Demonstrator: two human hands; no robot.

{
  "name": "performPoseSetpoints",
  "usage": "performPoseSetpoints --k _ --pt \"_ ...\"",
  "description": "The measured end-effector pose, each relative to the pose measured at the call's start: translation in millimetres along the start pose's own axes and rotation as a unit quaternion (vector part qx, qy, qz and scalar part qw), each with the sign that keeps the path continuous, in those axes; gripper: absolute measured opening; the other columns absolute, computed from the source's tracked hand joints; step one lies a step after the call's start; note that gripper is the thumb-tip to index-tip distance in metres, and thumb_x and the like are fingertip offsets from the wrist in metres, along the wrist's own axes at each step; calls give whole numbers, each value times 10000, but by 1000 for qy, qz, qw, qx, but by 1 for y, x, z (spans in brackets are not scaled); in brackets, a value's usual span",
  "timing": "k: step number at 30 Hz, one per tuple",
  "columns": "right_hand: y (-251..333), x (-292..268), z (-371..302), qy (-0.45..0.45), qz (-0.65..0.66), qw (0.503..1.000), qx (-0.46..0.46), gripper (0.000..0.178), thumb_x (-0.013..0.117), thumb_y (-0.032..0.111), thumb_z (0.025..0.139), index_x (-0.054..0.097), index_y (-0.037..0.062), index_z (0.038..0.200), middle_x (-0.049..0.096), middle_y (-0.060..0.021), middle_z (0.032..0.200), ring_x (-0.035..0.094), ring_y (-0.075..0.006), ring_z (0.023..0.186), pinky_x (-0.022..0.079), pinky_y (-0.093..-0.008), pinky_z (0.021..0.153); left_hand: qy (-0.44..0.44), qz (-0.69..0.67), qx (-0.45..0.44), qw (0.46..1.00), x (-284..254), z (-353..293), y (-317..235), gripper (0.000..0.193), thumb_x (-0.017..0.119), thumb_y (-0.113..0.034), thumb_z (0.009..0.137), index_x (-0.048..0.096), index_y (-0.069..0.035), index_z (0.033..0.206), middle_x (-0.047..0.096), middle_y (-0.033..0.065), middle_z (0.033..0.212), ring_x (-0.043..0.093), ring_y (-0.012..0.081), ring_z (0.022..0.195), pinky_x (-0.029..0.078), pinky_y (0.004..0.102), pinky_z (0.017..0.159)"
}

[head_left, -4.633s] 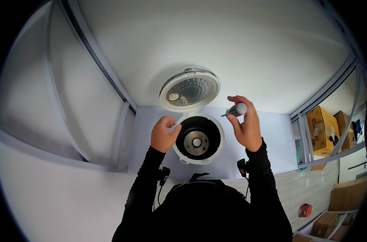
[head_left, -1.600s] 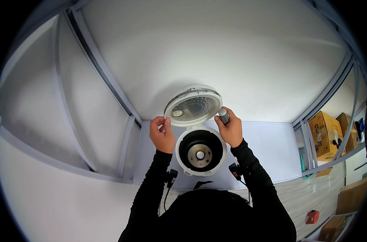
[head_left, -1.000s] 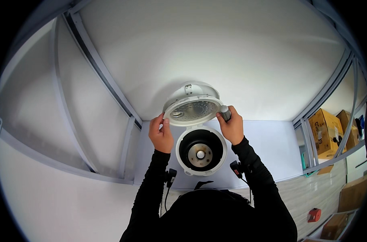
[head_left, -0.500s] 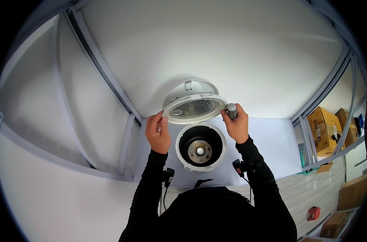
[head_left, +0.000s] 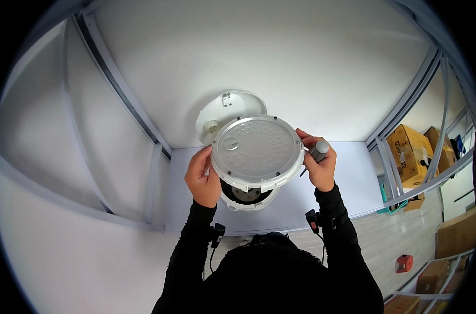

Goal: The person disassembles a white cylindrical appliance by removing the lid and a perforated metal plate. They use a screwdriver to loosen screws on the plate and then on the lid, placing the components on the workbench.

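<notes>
A round white inner lid panel (head_left: 259, 149) with a dimpled metal face is held over the rice cooker body (head_left: 250, 208). My left hand (head_left: 203, 180) is closed on the panel's left edge, and my right hand (head_left: 321, 170) grips its right edge. Also in my right hand is a screwdriver (head_left: 319, 149), its grey handle up and dark shaft pointing down. Behind the panel stands the raised white outer lid shell (head_left: 232, 100), its hollow inside partly showing. The panel hides most of the cooker's dark interior.
The cooker stands on a pale table (head_left: 348, 180) backed by a white wall (head_left: 280, 57). Grey metal frames (head_left: 120, 78) rise at both sides. Off to the right are cardboard boxes (head_left: 408, 154), a teal basket (head_left: 392, 204) and a red object (head_left: 404, 263) on the floor.
The inner lid panel has come away from the outer lid shell. Both hands have brought it nearer, tilting its metal face upward, and it covers more of the cooker opening.
</notes>
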State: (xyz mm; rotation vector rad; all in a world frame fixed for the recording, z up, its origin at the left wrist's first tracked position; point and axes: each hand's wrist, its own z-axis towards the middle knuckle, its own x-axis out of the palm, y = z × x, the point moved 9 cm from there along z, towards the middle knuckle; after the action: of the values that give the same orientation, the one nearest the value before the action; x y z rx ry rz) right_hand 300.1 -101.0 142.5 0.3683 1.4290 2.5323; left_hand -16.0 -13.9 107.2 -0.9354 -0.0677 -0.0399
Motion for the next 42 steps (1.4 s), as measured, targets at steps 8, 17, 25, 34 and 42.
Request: performPoseSetpoints --k 8,17,25,34,42 --pt "13 -64 -13 -60 5 998 1 247 688 -34 898 652 -32 1142 664 -181 1328 695 -188 995 574 -300 754 84 1 -33 996 68 -39 -31 471 680 61 919 575 72 1378 673 205 1330 674 258 1230 534 355 1040" --pt "-13 -182 -56 -69 -85 988 110 272 689 11 902 693 5 1173 695 -28 860 579 -78 666 483 -250 592 134 12 -39 990 163 -101 -44 652 628 72 854 452 88 1483 663 253 1337 651 297 1270 477 400 1108" --pt "-31 -239 -87 56 -136 970 191 539 593 -54 793 644 -44 1329 709 -77 863 663 -138 712 537 -296 654 173 -75 -152 970 209 -171 -1 761 607 80 819 370 74 1542 469 268 1550 614 293 1309 474 409 1118" --pt "-114 -245 -127 151 -249 927 236 224 685 100 813 691 -34 991 681 -138 735 684 -240 680 536 -369 658 182 100 -214 954 217 -222 45 834 755 -91 842 335 108 1536 453 290 1539 559 315 1361 473 403 1120" --pt "-162 -239 -150 198 -299 892 273 301 736 193 792 713 -18 1005 733 -228 877 715 -391 839 557 -454 776 183 237 -183 936 211 -249 68 871 773 -207 811 353 100 1509 445 339 1511 432 458 1430 349 497 1194"
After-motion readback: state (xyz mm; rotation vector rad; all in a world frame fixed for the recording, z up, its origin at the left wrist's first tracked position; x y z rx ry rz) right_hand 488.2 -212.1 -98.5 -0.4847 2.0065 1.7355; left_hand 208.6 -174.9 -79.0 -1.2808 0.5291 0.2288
